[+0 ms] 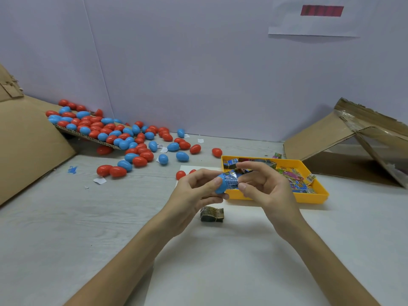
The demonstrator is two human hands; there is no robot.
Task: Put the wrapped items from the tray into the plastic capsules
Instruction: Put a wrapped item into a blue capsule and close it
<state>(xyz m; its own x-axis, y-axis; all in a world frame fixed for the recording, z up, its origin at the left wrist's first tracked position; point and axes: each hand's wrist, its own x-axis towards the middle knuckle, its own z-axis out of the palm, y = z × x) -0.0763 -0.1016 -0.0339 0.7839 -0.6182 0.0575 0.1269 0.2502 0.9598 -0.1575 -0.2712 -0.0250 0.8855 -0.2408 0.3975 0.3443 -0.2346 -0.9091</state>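
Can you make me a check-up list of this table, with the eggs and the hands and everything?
Surface: pale wood-look table with a white sheet under the arms.
Job's things: yellow tray holding wrapped items; red and blue capsules spilling from the left cardboard box; a dark packet on the sheet.
Clutter: paper scraps; a blue mark.
Hands: left hand grips a blue capsule; right hand, its fingers pinch a wrapped item sticking out of it.
Cables: nothing seen.
Surroundings: plain wall; torn cardboard on the right; paper with a red bar.
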